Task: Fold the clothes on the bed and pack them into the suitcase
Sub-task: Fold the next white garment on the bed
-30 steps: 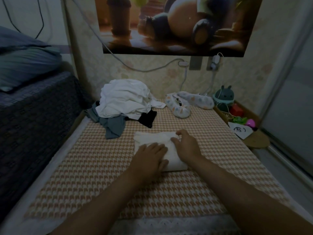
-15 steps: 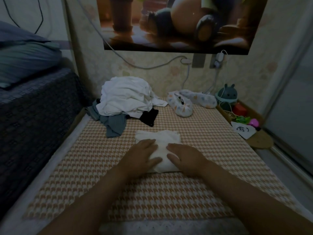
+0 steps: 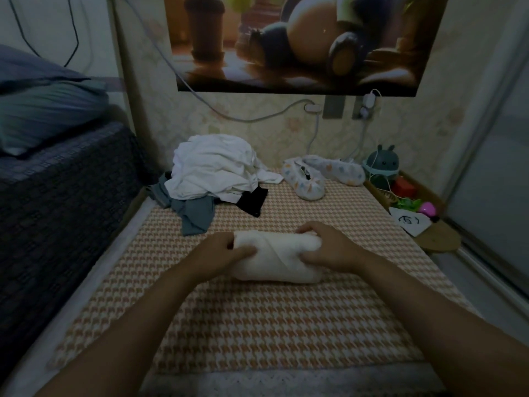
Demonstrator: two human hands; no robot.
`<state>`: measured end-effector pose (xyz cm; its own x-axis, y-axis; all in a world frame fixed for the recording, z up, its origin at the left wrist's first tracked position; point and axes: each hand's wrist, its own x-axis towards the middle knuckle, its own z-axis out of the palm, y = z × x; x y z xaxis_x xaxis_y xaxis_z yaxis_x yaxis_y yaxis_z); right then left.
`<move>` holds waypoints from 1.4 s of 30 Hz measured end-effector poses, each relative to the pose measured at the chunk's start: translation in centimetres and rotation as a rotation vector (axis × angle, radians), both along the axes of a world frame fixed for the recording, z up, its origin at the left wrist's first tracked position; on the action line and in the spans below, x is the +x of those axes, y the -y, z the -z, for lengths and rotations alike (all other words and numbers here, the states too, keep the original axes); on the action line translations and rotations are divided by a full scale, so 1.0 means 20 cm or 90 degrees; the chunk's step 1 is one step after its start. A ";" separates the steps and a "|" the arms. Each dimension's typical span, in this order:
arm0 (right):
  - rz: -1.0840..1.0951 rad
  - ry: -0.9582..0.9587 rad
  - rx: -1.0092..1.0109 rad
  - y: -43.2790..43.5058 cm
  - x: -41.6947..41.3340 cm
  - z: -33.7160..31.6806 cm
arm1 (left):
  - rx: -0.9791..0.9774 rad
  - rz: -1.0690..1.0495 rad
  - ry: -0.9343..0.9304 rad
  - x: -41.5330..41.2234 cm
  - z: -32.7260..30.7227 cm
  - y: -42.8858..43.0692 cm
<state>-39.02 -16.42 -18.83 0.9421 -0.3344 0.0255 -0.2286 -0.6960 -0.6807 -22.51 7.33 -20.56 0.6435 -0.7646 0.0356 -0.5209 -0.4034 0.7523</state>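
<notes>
Folded garment is being gripped endwise by left hand and right hand; level lifting is advisable, preserving folds.

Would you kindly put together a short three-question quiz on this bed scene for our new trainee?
1. True or false: the left hand and the right hand both grip the rolled white garment.
2. The pile of unfolded clothes lies: A) beyond the garment, farther from the person; B) under the forearms; C) on the dark pillow.
3. Fill in: seen from the camera, the patterned slippers lie to the pile's ___.
Key: 1 true; 2 A; 3 right.
</notes>
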 end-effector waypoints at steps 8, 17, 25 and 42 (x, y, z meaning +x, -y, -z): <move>0.194 0.113 0.019 -0.07 0.18 0.12 | 0.040 -0.243 0.015 0.03 0.05 0.17; 0.229 -0.063 0.006 0.04 0.39 0.17 | 0.013 -0.183 0.033 0.19 0.12 0.27; 0.358 -0.025 -0.002 0.09 0.49 0.23 | 0.005 -0.286 0.086 0.22 0.18 0.27; 0.336 -0.052 -0.317 0.05 0.42 0.21 | -0.052 -0.196 0.180 0.06 0.07 0.16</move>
<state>-30.61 -17.51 -22.99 0.6637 -0.7120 0.2294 -0.6561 -0.7014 -0.2786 -21.30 4.05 -22.00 0.7979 -0.5249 0.2964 -0.5756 -0.5172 0.6334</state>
